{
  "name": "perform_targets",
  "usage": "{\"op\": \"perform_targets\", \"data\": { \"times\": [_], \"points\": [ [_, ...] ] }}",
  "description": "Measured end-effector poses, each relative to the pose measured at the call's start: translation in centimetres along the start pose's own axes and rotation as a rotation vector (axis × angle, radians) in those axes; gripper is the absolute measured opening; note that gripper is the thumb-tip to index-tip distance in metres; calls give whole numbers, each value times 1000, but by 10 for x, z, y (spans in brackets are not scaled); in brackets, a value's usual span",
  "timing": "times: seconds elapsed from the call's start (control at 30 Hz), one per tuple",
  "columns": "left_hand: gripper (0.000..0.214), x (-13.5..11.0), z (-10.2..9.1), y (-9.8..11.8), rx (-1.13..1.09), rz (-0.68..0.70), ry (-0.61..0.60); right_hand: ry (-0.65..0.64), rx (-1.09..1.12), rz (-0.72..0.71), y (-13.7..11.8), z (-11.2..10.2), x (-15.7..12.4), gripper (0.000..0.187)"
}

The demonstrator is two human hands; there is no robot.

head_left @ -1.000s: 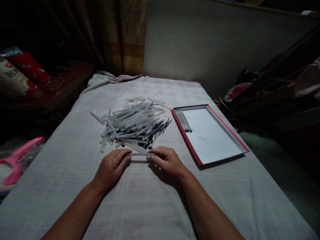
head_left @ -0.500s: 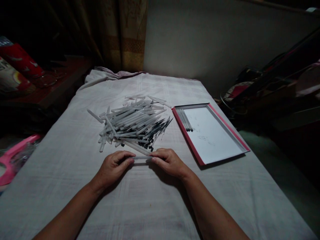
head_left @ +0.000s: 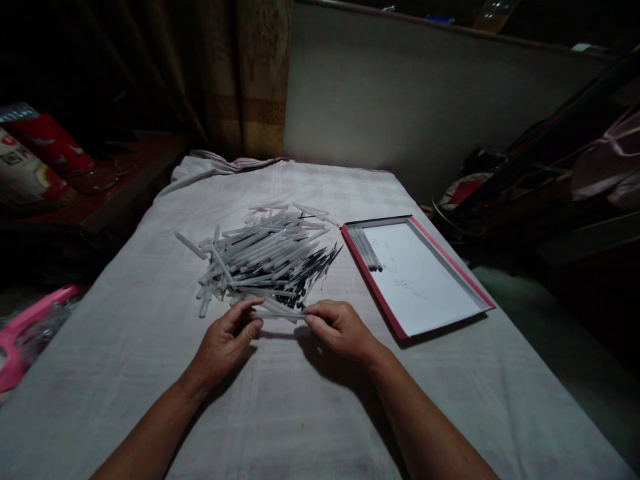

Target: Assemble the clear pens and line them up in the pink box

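My left hand (head_left: 225, 341) and my right hand (head_left: 339, 328) hold one clear pen (head_left: 280, 316) level between them, each pinching an end, just above the white cloth. Directly beyond my fingers lies a loose pile of several clear pens and black refills (head_left: 265, 257). To the right sits a shallow red-edged box lid (head_left: 425, 280) with a white bottom. A few finished pens (head_left: 367, 250) lie side by side along its left wall.
A white cloth covers the table (head_left: 300, 400). A curtain (head_left: 250, 73) hangs behind it. Red packets (head_left: 35, 160) rest on a dark shelf at the left, and a pink plastic thing (head_left: 25, 327) lies below. Bags and clutter (head_left: 550, 173) fill the right side.
My hands have stayed at the near edge of the pile, still joined on the pen. The left fingers have loosened a little. The view has tilted slightly.
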State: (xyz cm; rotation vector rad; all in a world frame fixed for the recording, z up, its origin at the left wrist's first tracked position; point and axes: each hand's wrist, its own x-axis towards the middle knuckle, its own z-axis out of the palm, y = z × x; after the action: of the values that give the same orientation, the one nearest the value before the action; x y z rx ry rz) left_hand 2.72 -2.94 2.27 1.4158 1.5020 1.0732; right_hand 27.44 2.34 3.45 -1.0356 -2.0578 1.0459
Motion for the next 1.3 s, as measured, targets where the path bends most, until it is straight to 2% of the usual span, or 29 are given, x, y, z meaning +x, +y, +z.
{"op": "perform_targets", "data": {
  "times": [0.07, 0.13, 0.2, 0.23, 0.3, 0.37, 0.53, 0.63, 0.73, 0.93, 1.03, 1.13, 1.3],
  "points": [
    [50, 3, -1, 2, -125, -56, 80, 233, -29, 34, 6, -24, 6, 28],
    [56, 5, -3, 5, -215, -109, 126, 506, -97, 135, 20, -59, 13, 36],
    [58, 7, -3, 8, -263, -155, 142, 696, -230, 257, 39, -97, 21, 42],
    [58, 7, -3, 8, -275, -168, 146, 751, -314, 336, 49, -113, 25, 43],
    [58, 8, -3, 8, -278, -174, 140, 688, -537, 538, 67, -138, 31, 43],
    [56, 8, -2, 5, -262, -164, 118, 597, -687, 642, 81, -147, 37, 43],
    [52, 7, -2, -4, -221, -142, 79, 487, -755, 682, 93, -132, 52, 41],
    [53, 7, -3, -9, -215, -141, 71, 414, -780, 660, 92, -124, 57, 39],
    [51, 6, -3, -11, -218, -140, 60, 351, -788, 624, 91, -125, 56, 40],
    [48, 6, -4, -14, -186, -114, 63, 226, -698, 561, 96, -144, 40, 45],
    [48, 7, -4, -14, -157, -99, 55, 152, -622, 472, 99, -153, 29, 51],
    [48, 7, -4, -12, -142, -94, 58, 129, -630, 386, 101, -157, 24, 46],
    [50, 6, -3, -12, -141, -99, 59, 130, -685, 370, 102, -154, 26, 41]
  ]
}}
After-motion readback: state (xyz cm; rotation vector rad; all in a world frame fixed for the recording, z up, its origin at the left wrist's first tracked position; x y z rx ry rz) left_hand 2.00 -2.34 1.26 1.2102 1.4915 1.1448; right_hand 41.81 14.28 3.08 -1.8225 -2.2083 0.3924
